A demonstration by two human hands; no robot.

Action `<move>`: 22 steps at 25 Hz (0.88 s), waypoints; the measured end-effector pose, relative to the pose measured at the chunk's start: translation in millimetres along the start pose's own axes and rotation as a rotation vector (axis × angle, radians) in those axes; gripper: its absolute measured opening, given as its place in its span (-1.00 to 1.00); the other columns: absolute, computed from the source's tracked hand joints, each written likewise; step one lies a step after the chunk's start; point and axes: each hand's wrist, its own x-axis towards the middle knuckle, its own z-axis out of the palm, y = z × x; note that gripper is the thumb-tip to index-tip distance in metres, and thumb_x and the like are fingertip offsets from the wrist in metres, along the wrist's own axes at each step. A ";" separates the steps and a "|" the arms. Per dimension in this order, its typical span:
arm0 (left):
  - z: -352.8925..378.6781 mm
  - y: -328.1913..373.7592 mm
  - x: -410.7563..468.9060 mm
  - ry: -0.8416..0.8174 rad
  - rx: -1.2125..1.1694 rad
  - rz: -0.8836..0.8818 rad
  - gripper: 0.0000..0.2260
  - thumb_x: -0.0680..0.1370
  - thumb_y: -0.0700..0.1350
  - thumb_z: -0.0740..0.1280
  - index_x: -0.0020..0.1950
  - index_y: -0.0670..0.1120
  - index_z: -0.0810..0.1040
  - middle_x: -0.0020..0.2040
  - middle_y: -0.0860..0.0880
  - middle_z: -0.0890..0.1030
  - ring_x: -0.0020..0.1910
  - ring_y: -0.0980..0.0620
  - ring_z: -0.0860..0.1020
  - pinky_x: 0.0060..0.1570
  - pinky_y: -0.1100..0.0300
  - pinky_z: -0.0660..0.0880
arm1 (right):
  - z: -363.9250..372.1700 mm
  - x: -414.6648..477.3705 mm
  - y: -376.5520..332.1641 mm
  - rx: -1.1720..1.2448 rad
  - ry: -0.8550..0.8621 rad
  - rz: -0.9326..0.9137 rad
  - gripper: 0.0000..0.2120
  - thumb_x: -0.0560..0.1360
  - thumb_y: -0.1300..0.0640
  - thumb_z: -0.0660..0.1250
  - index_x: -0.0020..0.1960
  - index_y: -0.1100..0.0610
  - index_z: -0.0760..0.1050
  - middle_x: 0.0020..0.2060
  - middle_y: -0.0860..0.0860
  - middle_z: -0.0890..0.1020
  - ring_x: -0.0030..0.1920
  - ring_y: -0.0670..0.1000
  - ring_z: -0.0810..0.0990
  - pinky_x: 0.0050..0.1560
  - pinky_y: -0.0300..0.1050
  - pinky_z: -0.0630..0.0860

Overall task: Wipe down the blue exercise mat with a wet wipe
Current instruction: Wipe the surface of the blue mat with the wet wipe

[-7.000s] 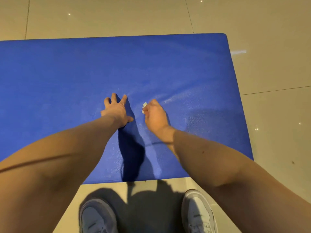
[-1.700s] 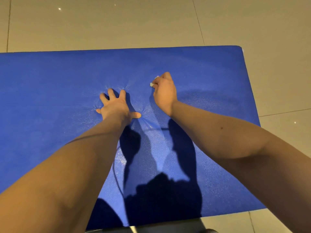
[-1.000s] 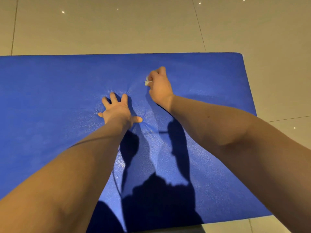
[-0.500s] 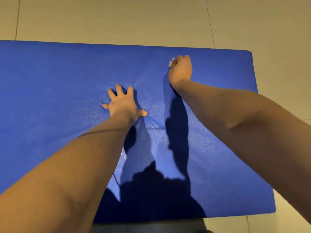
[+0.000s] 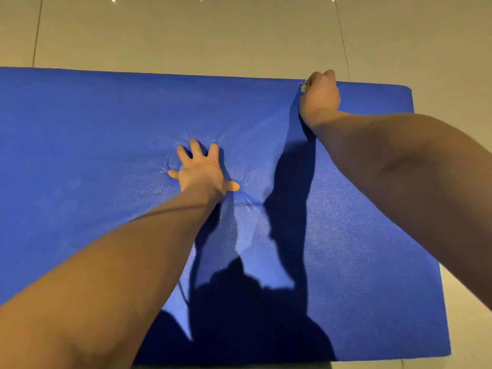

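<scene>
Our left hand (image 5: pixel 202 173) lies spread, palm down and fingers splayed, pressing into the blue exercise mat (image 5: pixel 106 129). The mat dimples and creases around it and reaches out under both hands across the tiled floor (image 5: pixel 186 35). We judge this hand to be the anchor: it should bear down firmly enough that the mat neither slides nor rucks toward the wiping side.

To its right and farther off, our right hand (image 5: pixel 320 98) is curled into a fist at the mat's far edge, gripping the wet wipe (image 5: pixel 303 87). Only a pale scrap of it shows at the fist's left side. For a clean stroke, we would press the wipe flat, run it along the edge toward the corner right of this hand, and overlap the passes. The wipe should not slip off onto the floor, where it could pick up grit.
</scene>
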 end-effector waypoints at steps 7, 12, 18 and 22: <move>-1.8 3.2 2.9 -0.025 -0.009 -0.011 -0.06 0.31 0.36 0.53 0.50 0.09 0.11 0.54 -0.15 -0.02 0.54 -0.32 -0.05 0.28 -0.49 0.31 | 50.1 -33.8 -102.9 0.154 -0.099 -0.216 -0.90 0.48 0.19 0.15 -0.11 0.08 0.43 -0.22 -0.04 0.61 -0.28 -0.04 0.52 -0.29 -0.13 0.33; -2.2 2.7 3.3 -0.027 -0.012 -0.017 -0.04 0.30 0.36 0.53 0.52 0.10 0.11 0.56 -0.14 -0.04 0.55 -0.32 -0.06 0.30 -0.49 0.29 | 19.3 -15.2 -57.4 0.056 -0.063 -0.177 -0.85 0.51 0.24 0.14 0.00 0.12 0.46 0.01 0.05 0.53 -0.07 0.11 0.52 -0.12 -0.01 0.41; 1.0 3.3 6.3 -0.018 -0.015 -0.023 -0.02 0.30 0.37 0.53 0.53 0.11 0.07 0.56 -0.15 -0.06 0.56 -0.32 -0.10 0.32 -0.51 0.26 | -9.0 28.5 21.7 -0.162 0.014 0.047 -0.88 0.55 0.30 0.32 0.06 0.15 0.48 0.13 0.13 0.46 0.01 0.17 0.52 -0.14 -0.08 0.45; 1.7 3.7 5.0 -0.015 0.006 -0.022 -0.02 0.31 0.37 0.51 0.54 0.10 0.07 0.57 -0.16 -0.06 0.56 -0.33 -0.09 0.31 -0.51 0.26 | 10.4 9.6 -35.7 -0.074 -0.018 -0.008 -0.74 0.57 0.35 0.15 0.20 0.20 0.48 0.20 0.14 0.52 0.06 0.11 0.53 0.06 -0.10 0.50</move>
